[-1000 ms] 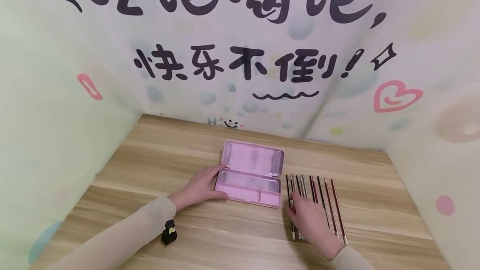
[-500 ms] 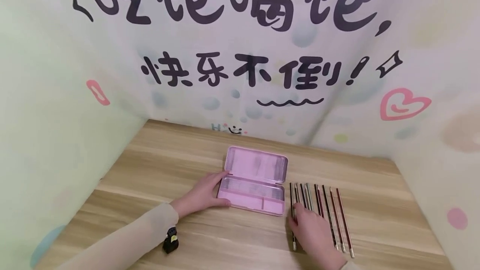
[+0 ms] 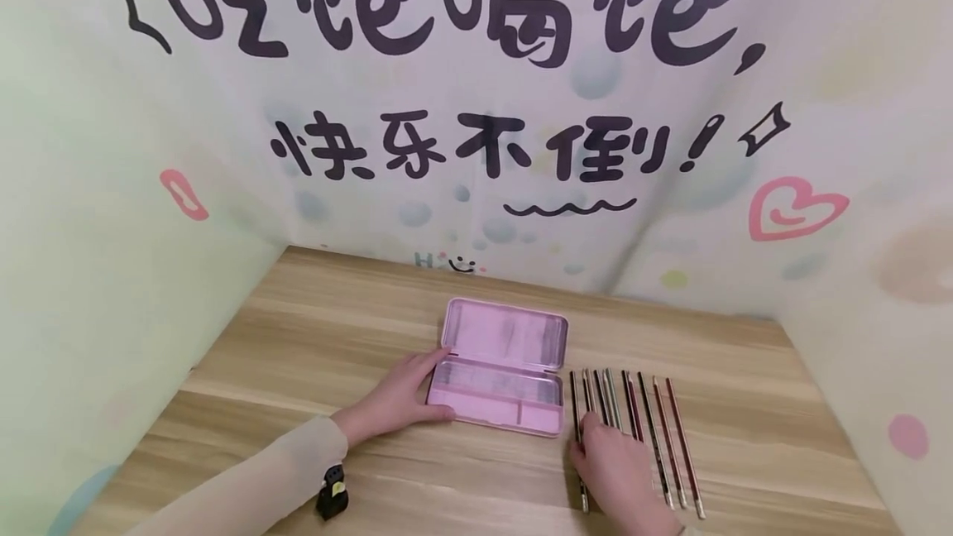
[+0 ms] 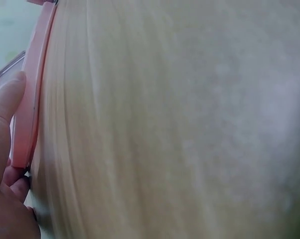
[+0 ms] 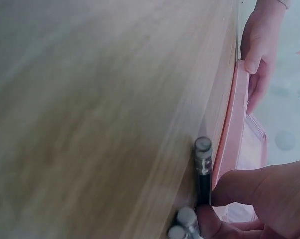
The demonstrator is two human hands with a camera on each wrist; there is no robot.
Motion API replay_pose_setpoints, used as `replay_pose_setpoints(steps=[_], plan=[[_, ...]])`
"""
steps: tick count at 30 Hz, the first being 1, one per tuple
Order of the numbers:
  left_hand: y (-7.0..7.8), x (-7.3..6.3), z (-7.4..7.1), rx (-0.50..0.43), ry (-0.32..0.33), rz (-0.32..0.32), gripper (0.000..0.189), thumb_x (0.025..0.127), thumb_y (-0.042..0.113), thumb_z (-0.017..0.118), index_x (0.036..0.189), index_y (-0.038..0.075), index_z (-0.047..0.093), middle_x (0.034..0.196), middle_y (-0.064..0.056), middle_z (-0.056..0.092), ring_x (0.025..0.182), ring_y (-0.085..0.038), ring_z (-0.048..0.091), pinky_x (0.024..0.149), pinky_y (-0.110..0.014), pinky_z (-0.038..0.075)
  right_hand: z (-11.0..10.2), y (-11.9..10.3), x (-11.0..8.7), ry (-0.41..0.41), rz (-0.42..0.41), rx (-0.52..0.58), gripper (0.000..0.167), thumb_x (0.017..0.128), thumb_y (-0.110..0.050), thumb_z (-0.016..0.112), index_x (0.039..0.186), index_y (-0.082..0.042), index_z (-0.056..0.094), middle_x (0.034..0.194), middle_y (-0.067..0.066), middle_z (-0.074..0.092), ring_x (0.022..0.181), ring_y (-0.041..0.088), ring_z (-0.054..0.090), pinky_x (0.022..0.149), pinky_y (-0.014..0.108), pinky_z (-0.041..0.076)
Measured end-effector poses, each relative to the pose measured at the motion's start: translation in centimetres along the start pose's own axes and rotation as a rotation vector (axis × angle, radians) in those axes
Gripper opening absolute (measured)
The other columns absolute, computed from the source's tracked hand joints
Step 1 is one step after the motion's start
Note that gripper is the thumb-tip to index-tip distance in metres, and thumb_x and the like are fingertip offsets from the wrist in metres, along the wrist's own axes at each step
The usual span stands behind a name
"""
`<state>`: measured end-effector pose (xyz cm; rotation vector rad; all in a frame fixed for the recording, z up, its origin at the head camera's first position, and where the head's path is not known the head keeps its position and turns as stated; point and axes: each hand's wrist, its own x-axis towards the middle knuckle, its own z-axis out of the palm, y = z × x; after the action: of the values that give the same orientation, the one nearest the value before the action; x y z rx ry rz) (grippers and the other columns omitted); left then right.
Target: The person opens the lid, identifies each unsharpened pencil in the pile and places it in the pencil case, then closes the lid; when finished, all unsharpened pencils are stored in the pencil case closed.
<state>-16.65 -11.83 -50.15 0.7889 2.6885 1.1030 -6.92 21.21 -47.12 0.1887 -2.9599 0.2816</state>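
Note:
A pink pencil case (image 3: 541,418) lies on the table with its lid raised, showing a divided inside with no pencils in it. My left hand (image 3: 390,404) grips its left end, the thumb (image 4: 9,94) along the front wall and the fingers behind. To the right of the case, several pencils (image 3: 683,453) lie side by side, eraser ends toward me. Over the left part of this row, my right hand (image 3: 614,466) pinches the leftmost dark pencil (image 5: 205,181) between thumb and fingers. Two more eraser ends (image 5: 187,217) sit beside it in the right wrist view. My palm hides parts of the neighbouring pencils.
The wood-grain table (image 3: 447,486) meets a printed cloth wall (image 3: 417,189) at the back, with similar walls at both sides. A small black device (image 3: 332,493) hangs at the left sleeve.
My right hand has shifted slightly and now covers the lower ends of pencils beside the leftmost one. The left hand keeps its hold on the pencil case. The head view has moved a little.

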Motion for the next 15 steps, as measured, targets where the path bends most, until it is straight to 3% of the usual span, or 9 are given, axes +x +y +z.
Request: replay_pose_setpoints(steps=[4,15], plan=[[-0.16,0.16,0.08,0.0,0.005,0.002,0.099,0.083,0.042,0.088,0.158,0.001,0.039,0.152,-0.025,0.051,0.14,-0.05,0.043,0.117,-0.066,0.036,0.2,-0.17,0.35,-0.005,0.006,0.032,0.029,0.085,-0.01,0.074,0.075,-0.01,0.047,0.055,-0.002,0.043,0.046,0.016,0.042,0.037,0.032,0.035],[-0.12,0.11,0.07,0.004,-0.008,-0.016,0.101,0.082,0.044,0.088,0.159,0.001,0.039,0.153,-0.025,0.051,0.141,-0.052,0.042,0.117,-0.067,0.036,-0.6,-0.24,0.87,-0.09,0.039,0.161,0.024,0.084,-0.005,0.075,0.08,-0.006,0.051,0.059,-0.002,0.045,0.048,0.012,0.042,0.038,0.023,0.034]])
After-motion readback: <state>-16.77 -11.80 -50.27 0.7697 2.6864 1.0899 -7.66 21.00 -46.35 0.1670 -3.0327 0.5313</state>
